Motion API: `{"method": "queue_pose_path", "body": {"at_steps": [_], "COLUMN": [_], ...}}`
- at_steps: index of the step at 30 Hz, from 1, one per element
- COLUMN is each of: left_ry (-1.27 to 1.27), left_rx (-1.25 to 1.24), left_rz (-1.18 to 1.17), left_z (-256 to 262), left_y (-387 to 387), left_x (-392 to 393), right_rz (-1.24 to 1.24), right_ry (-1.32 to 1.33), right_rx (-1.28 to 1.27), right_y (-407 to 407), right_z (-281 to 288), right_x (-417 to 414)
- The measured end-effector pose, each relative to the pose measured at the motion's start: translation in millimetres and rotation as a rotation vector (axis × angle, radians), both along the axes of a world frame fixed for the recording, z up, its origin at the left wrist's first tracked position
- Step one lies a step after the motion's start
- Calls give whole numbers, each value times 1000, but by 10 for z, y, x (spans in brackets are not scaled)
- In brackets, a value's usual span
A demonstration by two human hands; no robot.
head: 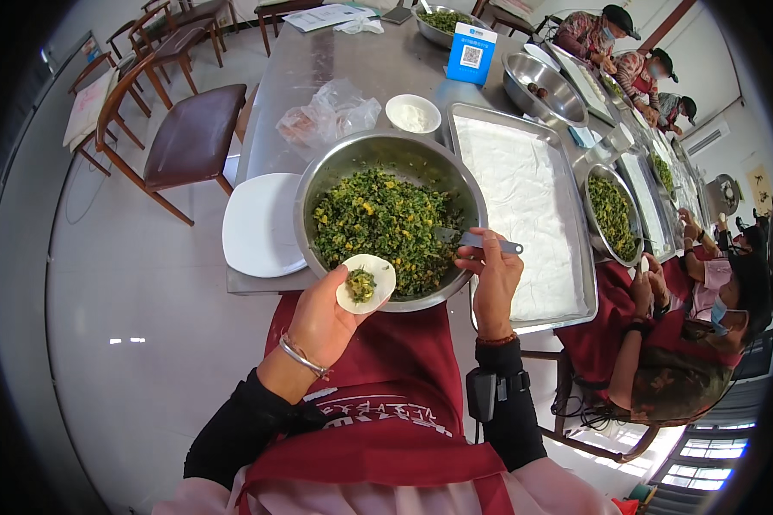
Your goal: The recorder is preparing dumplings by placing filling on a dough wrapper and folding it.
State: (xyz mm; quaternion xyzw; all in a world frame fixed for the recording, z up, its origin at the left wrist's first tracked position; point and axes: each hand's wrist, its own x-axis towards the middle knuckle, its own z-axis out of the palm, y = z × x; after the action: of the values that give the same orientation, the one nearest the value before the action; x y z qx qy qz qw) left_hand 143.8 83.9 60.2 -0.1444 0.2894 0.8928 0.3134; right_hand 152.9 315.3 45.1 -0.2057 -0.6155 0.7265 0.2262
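On the fingers of my left hand [323, 317] lies a round dough wrapper [381, 283] with a small mound of green and yellow filling [361, 286] at its middle. My right hand [493, 277] grips the flat metal handle of a spatula or spoon [493, 243], whose far end is partly sunk in the chopped filling. That filling fills much of a large stainless steel bowl [470, 187] at the table's edge, and the wrapper is held over the bowl's near rim. A white plate [257, 225] stands left of the bowl, partly hidden by it.
Right of the bowl lies a metal tray [522, 219] lined with white cloth. Behind are a small bowl of white powder [413, 114], a plastic bag [332, 116] and a blue stand [471, 55]. A co-worker [676, 335] sits at right near another filling bowl [613, 215].
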Motion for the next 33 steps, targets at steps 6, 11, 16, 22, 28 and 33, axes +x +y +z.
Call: {"method": "queue_pose_path", "body": {"at_steps": [6, 11, 16, 22, 28, 33], "left_ry": [-8, 19, 12, 3, 35, 29], "left_rx": [-19, -4, 7, 45, -3, 22], "left_rz": [10, 14, 31, 54, 13, 32], "left_z": [9, 4, 22, 71, -21, 17], "left_y": [13, 27, 39, 96, 4, -30], "left_x": [11, -25, -72, -112, -116, -76], "right_rz": [24, 29, 74, 179, 466, 458], "right_ry": [-15, -37, -17, 8, 382, 419], "right_rx": [-334, -376, -336, -55, 1014, 987], "right_y": [80, 51, -126, -574, -675, -548], "right_z": [52, 142, 288, 456, 456, 502], "right_x": [46, 73, 136, 330, 458, 488]}}
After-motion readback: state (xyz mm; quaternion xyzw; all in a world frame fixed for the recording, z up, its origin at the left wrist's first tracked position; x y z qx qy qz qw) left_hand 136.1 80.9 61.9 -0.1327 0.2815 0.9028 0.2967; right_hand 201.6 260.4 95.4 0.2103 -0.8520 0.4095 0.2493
